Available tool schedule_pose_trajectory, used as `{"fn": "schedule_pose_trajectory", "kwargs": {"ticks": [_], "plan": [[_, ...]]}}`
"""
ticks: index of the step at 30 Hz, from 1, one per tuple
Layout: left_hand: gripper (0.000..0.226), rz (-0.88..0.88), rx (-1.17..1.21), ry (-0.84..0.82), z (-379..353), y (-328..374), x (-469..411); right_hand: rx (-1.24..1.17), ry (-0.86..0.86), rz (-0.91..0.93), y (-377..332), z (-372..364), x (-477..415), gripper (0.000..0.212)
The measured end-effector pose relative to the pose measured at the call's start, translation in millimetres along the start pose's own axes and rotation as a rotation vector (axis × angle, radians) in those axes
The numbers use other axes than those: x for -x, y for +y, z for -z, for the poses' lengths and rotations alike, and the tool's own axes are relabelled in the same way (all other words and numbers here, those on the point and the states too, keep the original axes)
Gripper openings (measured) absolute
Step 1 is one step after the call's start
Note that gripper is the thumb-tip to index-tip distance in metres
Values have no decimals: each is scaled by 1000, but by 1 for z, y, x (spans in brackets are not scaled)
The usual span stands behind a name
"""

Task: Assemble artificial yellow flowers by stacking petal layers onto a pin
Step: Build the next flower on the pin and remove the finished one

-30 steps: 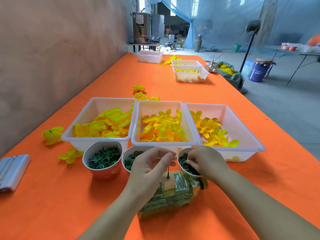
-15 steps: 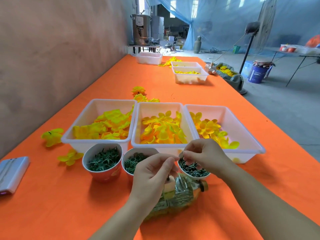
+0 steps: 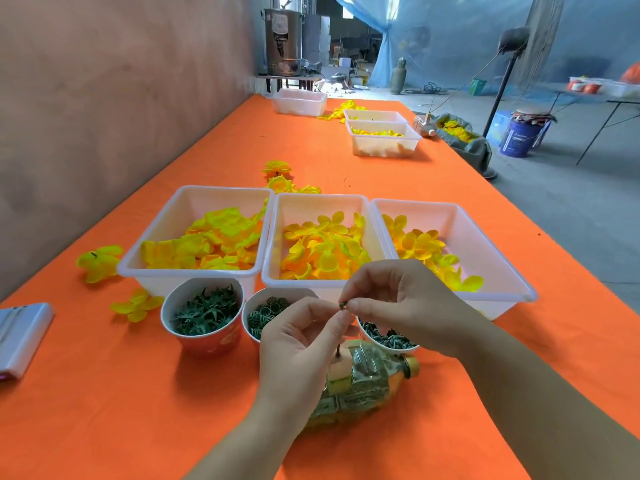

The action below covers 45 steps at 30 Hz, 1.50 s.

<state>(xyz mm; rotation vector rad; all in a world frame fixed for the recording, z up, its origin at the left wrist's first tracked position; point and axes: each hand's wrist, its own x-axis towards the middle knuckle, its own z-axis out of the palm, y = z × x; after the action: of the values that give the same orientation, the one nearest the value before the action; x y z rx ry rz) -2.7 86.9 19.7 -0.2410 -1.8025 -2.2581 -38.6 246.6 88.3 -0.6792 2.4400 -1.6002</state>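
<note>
Head view showed right hand (image 3: 398, 299) and left hand (image 3: 304, 344) pinched together on a small green piece (image 3: 343, 305) just above the pin (image 3: 337, 351) on the bottle (image 3: 367, 379); best lowered straight down, cups (image 3: 202, 317) crowding behind the bottle, open cloth (image 3: 121, 410) left of it.

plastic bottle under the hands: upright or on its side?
On its side. The clear plastic bottle lies flat on the orange table, its yellow cap pointing right.

Bright daylight, soft shadows, sharp focus — wide-angle bending at edges
</note>
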Motion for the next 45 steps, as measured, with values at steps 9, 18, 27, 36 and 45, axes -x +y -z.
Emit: {"fn": "schedule_pose_trajectory", "kwargs": {"ticks": [9, 18, 27, 36, 45], "plan": [[29, 113, 3, -107, 7, 3, -3, 326, -28, 136, -9, 6, 1, 18], [24, 170, 96, -71, 9, -3, -6, 207, 48, 92, 0, -10, -1, 8], [11, 105, 78, -135, 16, -7, -1, 415, 0, 142, -11, -7, 2, 9], [12, 77, 51, -139, 15, -12, -2, 625, -31, 210, -23, -6, 2, 6], [24, 92, 72, -161, 16, -14, -2, 758, -5, 212, -27, -14, 5, 3]]}}
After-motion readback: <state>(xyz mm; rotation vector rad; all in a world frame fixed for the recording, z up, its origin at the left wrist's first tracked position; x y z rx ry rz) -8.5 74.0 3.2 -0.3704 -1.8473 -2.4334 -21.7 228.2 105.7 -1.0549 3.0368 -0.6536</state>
